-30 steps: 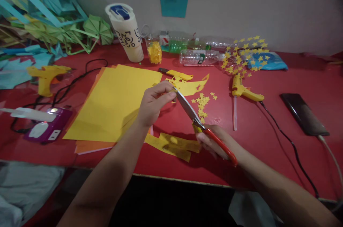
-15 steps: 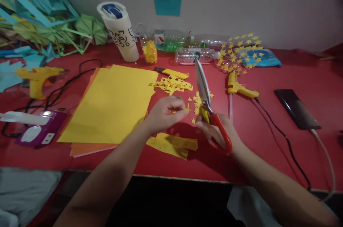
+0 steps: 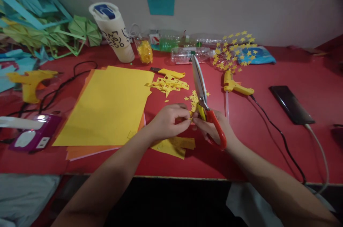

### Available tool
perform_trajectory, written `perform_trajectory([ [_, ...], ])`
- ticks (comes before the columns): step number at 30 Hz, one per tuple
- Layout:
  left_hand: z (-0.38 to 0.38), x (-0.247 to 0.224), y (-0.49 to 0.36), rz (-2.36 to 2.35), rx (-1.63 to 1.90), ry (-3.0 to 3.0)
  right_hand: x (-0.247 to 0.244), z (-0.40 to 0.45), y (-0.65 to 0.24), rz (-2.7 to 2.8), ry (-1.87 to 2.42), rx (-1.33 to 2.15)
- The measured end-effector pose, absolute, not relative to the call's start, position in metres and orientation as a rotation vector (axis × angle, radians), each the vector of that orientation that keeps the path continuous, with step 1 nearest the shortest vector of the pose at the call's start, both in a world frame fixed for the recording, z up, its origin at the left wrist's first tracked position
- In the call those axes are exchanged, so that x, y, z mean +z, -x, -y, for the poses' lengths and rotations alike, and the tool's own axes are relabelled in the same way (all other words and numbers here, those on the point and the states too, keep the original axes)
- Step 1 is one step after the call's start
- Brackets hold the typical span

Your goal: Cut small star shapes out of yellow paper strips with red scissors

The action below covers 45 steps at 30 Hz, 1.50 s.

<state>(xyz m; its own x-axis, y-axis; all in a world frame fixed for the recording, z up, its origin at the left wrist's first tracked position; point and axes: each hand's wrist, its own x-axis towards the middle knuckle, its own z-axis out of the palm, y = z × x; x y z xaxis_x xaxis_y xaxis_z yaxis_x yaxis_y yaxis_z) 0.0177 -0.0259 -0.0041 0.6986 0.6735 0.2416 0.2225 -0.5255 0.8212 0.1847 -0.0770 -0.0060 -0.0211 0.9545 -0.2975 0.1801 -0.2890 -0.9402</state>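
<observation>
My left hand (image 3: 171, 121) pinches a small bit of yellow paper at its fingertips, near the middle of the table. Close against it, my right hand (image 3: 211, 127) holds red-handled scissors (image 3: 219, 130), blades pointing up and away. The right fingertips meet the left ones at the paper bit. Small yellow stars (image 3: 193, 99) lie just beyond the hands, partly hidden by the scissors. Left of them is a pile of yellow scraps (image 3: 170, 84) with star-shaped holes. Yellow strips (image 3: 171, 147) lie below my left wrist.
Yellow sheets (image 3: 107, 105) lie at left, beside a purple power box (image 3: 36, 132) and a glue gun (image 3: 30, 84). A white tumbler (image 3: 114, 34) and plastic bottles (image 3: 187, 55) line the back. Another glue gun (image 3: 235, 85) and a phone (image 3: 291, 104) are at right.
My left hand has moved right and slightly down, and its fingertips now meet those of my right hand. A small yellow scrap now shows below the scrap pile. The view has shifted slightly.
</observation>
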Motion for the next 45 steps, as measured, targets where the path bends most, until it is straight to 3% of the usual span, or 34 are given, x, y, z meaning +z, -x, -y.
perform_trajectory([
  [17,0.016,-0.004,-0.008,-0.878,0.973,-1.788,-0.01,0.05,-0.209,1.22,1.785,1.055],
  [26,0.017,-0.007,-0.011,-0.789,0.848,-1.536,-0.006,0.069,-0.191,1.321,1.525,1.425],
  [33,0.009,-0.015,-0.01,-0.768,0.964,-1.362,0.0,0.074,-0.188,1.285,1.565,1.308],
  [38,0.017,-0.004,-0.015,-0.766,0.586,-1.615,0.002,0.072,-0.186,1.206,1.513,1.297],
  [45,0.021,-0.006,-0.017,-0.931,0.809,-1.55,0.0,0.076,-0.19,1.318,1.442,1.33],
])
